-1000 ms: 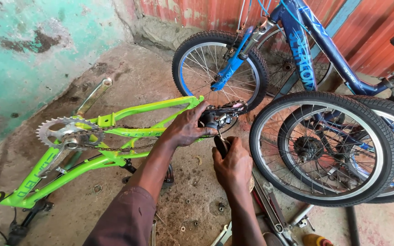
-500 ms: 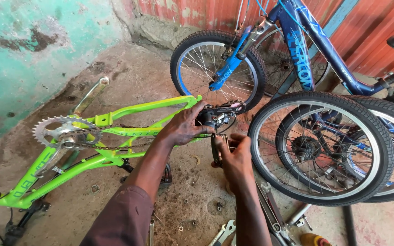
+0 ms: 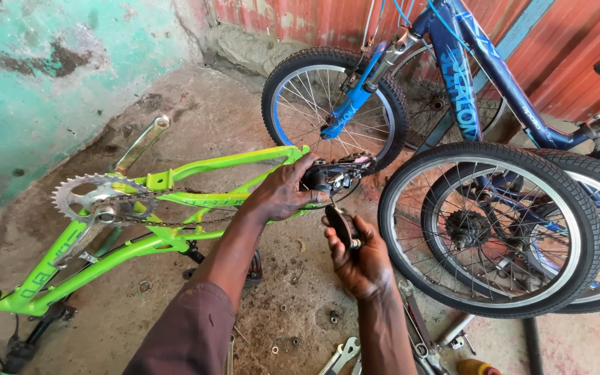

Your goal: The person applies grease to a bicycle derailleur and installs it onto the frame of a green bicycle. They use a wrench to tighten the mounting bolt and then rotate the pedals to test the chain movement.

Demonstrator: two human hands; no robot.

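Lime-green paint marks the biggest thing in view: a bicycle frame lying on its side across the left and centre of the picture, on a dirty concrete floor. Its chainring sits at the left, with the chain running toward the rear end at centre frame. On the right, a loose black-tyred wheel stands in front of a blue bicycle, which leans against a red corrugated wall in the upper right.

At centre frame, the left hand is closed over the rear end of the green frame, fingers wrapped around it just beside the rear derailleur, a dark cluster of parts. Just below, the right hand is clenched around the handle of a dark tool that points up toward the derailleur. Whether its tip touches the derailleur cannot be made out.

Compared with half a second ago, the right hand has turned so that the tool now shows upright in its fist, while the left hand has kept its grip at the same spot on the frame. To judge by that, the work at the derailleur is under way, not finished.

Small nuts and a spanner lie scattered on the floor at the bottom centre.
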